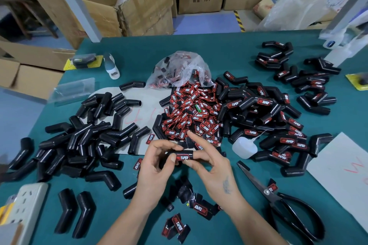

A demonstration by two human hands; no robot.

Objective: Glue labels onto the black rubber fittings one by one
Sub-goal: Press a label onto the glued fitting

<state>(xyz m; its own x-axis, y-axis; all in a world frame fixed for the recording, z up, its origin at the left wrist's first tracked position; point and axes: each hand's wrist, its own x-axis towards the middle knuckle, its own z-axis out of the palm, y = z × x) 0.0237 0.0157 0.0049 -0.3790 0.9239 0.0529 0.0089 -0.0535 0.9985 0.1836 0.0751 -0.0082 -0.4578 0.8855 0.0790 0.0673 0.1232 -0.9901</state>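
The fitting [180, 157] sat above the worktop [219, 45] between your hands, its label [182, 157] facing up so you could check its seat. Your left hand [157, 167] gripped it, thumb pressing the label; your right hand [211, 163] pinched the other end, forefinger raised. Loose labels [191, 113] lay just beyond, bare fittings [83, 137] left, labelled ones [278, 125] right, glue bottle [244, 148] near.

Both hands [153, 167] [211, 165] hold a labelled black fitting [180, 157] above the green table [219, 55].
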